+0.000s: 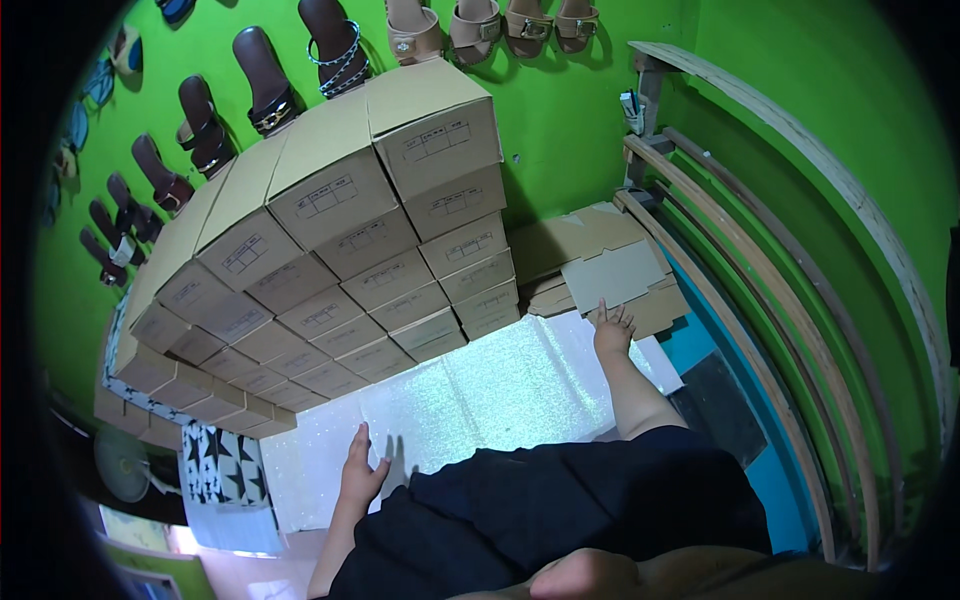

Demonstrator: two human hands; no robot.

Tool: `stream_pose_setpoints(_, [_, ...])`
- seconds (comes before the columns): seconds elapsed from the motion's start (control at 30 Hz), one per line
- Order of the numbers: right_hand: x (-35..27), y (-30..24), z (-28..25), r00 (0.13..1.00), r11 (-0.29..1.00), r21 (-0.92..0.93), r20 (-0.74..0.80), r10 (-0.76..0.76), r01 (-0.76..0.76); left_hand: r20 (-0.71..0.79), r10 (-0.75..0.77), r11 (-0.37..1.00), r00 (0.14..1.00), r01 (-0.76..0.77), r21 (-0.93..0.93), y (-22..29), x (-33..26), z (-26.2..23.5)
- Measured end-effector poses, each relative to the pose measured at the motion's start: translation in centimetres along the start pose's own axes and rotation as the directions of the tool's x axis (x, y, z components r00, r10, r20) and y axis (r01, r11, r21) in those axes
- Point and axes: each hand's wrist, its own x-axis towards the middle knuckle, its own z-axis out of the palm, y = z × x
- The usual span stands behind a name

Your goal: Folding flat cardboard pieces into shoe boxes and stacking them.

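My right hand [612, 330] is stretched forward, its fingers spread at the near edge of a pale grey cardboard sheet [613, 273]. That sheet lies on top of a pile of flattened brown cardboard [560, 240]; the fingertips seem to touch it. On the left, my left hand [362, 470] is held with fingers extended and nothing in it. It is over or beside the shiny white sheet [480, 380] that covers the low surface in front of me; its shadow falls close by.
Stacked brown cardboard boxes [330, 200] form a wall ahead and to the left. Sandals [262, 80] hang on the green wall above them. Wooden rails [740, 240] run along the right side. A fan [122, 463] stands at the far left, near a star-patterned cloth [222, 465].
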Motion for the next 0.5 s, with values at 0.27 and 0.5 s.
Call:
stream_pose_setpoints(0.27, [-4.1,1.1,-0.8,0.987,1.0,0.02,0.159,0.001,-0.005,0.055,0.009,1.0,0.998,-0.008,-0.006,-2.4,-1.3,0.8])
stream_pose_setpoints(0.5, [-9.9,5.5,1.8,0.984,0.996,-0.084,0.176,0.024,-0.009,0.132,-0.025,0.996,0.991,0.036,-0.08,-1.9,-0.7,1.0])
